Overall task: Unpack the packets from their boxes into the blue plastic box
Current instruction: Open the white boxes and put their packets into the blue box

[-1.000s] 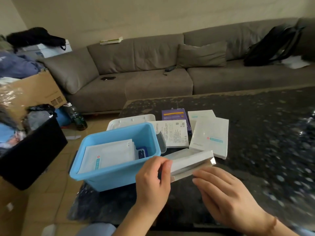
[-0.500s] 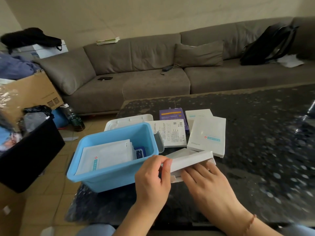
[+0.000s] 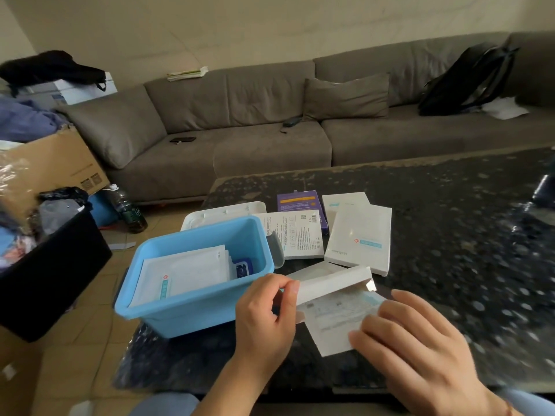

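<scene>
A blue plastic box (image 3: 192, 307) stands at the table's near-left corner with several white packets (image 3: 186, 271) inside. My left hand (image 3: 265, 313) pinches the left end of a thin white carton (image 3: 333, 282) just right of the blue box. White packets (image 3: 333, 319) stick out of the carton's open side, and my right hand (image 3: 417, 352) grips them at their right end. A larger white box (image 3: 360, 235) lies on the table behind the carton.
A flat white box with printed text (image 3: 295, 235), a purple box (image 3: 298, 201), another white box (image 3: 344, 201) and a white lid (image 3: 223, 211) lie on the dark speckled table (image 3: 450, 250). A grey sofa (image 3: 270, 139) stands behind. A black bin (image 3: 51, 265) sits on the floor at left.
My right hand went under the carton's open end and has drawn the packets out toward me. My left hand stays on the carton's left end.
</scene>
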Available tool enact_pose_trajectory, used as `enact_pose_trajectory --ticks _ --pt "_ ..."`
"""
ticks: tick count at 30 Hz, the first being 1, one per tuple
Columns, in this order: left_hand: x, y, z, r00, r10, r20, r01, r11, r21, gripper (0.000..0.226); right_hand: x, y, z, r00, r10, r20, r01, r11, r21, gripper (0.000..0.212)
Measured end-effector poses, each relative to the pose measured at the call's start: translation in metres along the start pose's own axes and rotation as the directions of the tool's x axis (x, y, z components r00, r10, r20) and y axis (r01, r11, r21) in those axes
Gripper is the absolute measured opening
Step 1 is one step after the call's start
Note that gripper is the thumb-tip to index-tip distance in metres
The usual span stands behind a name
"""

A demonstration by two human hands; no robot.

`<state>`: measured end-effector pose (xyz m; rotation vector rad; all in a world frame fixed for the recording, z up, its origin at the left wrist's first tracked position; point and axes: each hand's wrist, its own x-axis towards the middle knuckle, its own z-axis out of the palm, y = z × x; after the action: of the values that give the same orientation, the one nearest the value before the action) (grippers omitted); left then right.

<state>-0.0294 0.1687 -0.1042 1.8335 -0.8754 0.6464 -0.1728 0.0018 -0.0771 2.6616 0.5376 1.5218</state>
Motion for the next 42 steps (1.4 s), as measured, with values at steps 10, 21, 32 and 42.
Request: enact_pose_trajectory --ticks 10,21,32,42 --pt "-0.031 0.010 -0.009 0.982 0.046 0.186 -0.037 0.998 -0.051 0.022 0.069 0.037 -0.052 0.845 0.526 0.094 -0.525 0.786 0.326 0.030" --pt "-0.022 0.023 -0.046 1.000 0.006 0.016 -0.003 0.984 -0.179 0.014 0.146 0.063 -0.016 0.670 0.353 0.653 -0.670 0.668 0.325 0.036" --pt "0.075 0.054 -0.082 0.563 -0.775 0.287 0.678 0.235 -0.697 0.012 0.157 0.009 0.041 0.642 0.678 0.357 -0.747 0.451 0.488 0.053" --pt "0.090 0.002 -0.130 0.528 -0.830 0.179 0.572 0.191 -0.798 0.023 0.157 -0.010 0.109 0.290 0.496 0.819 -0.844 -0.271 0.463 0.064"
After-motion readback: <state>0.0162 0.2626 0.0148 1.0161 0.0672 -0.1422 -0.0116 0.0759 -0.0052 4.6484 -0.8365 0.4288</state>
